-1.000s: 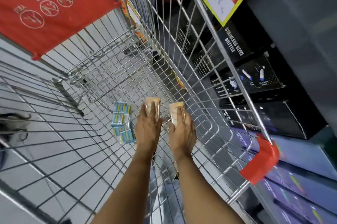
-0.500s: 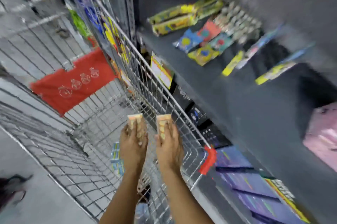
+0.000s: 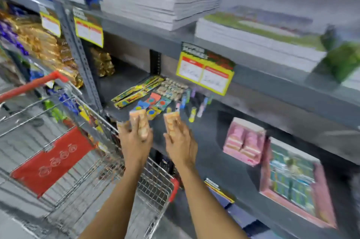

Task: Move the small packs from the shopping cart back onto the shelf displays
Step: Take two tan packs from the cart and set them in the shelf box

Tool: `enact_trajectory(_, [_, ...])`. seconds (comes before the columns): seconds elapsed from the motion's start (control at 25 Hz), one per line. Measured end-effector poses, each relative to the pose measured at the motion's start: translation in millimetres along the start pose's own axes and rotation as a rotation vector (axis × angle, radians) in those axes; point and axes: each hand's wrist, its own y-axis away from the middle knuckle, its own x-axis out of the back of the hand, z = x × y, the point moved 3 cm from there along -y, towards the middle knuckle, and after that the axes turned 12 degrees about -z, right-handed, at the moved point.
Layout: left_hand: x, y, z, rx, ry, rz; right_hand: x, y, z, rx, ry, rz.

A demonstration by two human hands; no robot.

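My left hand [image 3: 134,139] grips a small orange-tan pack [image 3: 138,120], held upright. A second pack of the same kind [image 3: 171,122] is in my right hand [image 3: 180,144]. Both hands are raised above the right rim of the wire shopping cart [image 3: 155,184], at the front edge of the grey shelf [image 3: 210,153]. Just beyond the packs, several small colourful packs [image 3: 155,100] lie flat on that shelf. The view is blurred by motion.
A pink box [image 3: 243,141] and a pink-framed display box [image 3: 292,180] sit on the shelf to the right. Stacked notebooks [image 3: 155,5] fill the shelf above. Yellow price tags [image 3: 204,73] hang from its edge. Gold snack bags [image 3: 48,47] line the left bay.
Both hands have lifted the two packs out of the cart's bottom and up to the shelf's edge. The view has swung up from the cart to the shelves.
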Motion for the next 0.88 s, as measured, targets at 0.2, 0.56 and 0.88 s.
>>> enact_trajectory(0.2, [-70, 3, 96, -0.178, 0.077, -0.253, 70, 13, 92, -0.209, 0.138, 0.103])
enact_trajectory(0.56, [-188, 42, 170, -0.326, -0.060, -0.702, 117, 67, 199, -0.579, 0.120, 0.159])
enact_trajectory(0.88, [-213, 27, 177, -0.328, -0.059, -0.734, 109, 51, 203, -0.571, 0.145, 0.058])
